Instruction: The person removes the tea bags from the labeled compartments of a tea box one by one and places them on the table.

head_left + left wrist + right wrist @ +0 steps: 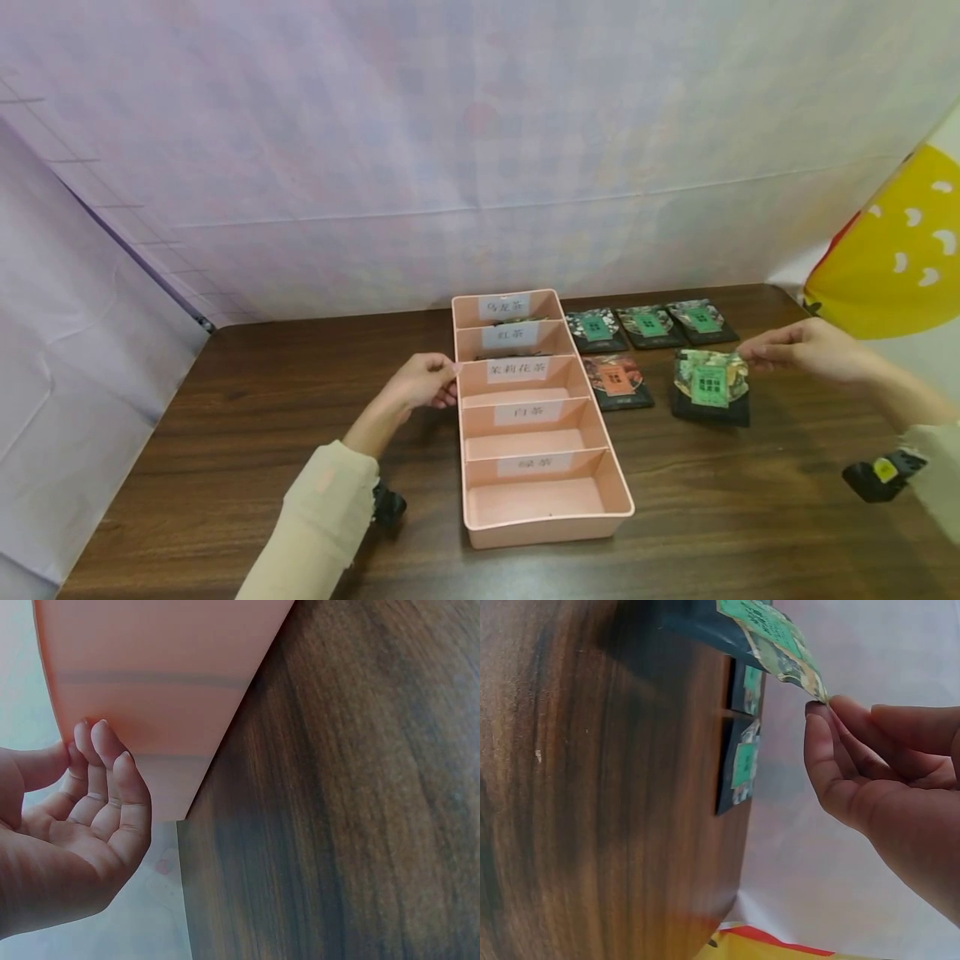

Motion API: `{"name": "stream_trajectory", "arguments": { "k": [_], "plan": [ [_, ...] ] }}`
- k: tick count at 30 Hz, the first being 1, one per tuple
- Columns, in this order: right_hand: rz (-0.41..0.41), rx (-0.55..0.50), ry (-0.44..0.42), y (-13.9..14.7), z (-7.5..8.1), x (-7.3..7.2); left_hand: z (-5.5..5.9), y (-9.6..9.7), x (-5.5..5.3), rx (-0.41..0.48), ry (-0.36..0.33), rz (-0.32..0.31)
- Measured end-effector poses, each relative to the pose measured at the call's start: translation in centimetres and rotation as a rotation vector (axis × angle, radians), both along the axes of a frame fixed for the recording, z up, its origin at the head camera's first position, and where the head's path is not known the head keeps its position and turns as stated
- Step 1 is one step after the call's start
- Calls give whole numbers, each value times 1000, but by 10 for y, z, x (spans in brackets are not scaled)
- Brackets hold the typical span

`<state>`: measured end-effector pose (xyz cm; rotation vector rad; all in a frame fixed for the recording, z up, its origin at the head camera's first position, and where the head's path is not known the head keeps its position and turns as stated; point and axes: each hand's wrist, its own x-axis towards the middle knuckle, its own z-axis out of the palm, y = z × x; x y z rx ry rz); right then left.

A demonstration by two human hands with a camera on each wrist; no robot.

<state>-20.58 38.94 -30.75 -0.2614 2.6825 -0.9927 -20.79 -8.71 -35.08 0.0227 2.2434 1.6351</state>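
Plainly, the right hand (813, 352) pinched a green-labelled sachet (710, 387) by one corner, its body left of and below that grip; the left hand (420, 383) held the pink organizer (543, 532) by its rim.

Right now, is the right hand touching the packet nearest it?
Touching: the right wrist view shows the right hand pinching the packet by one corner.

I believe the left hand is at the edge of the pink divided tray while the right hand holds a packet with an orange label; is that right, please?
Not quite: the packet in the right hand has a green label, as the head view shows; the left hand is at the edge of the tray.
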Motion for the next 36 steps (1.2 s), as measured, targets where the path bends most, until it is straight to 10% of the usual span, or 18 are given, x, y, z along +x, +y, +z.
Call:
{"name": "stream_trajectory", "arguments": {
  "k": [12,36],
  "plan": [
    [-68,-35,-11,0,-10,-2,0,1,-2,-2,-11,2],
    [106,-115,-136,-31,-46,25,-2,0,-1,-9,3,-1]
  ]
}}
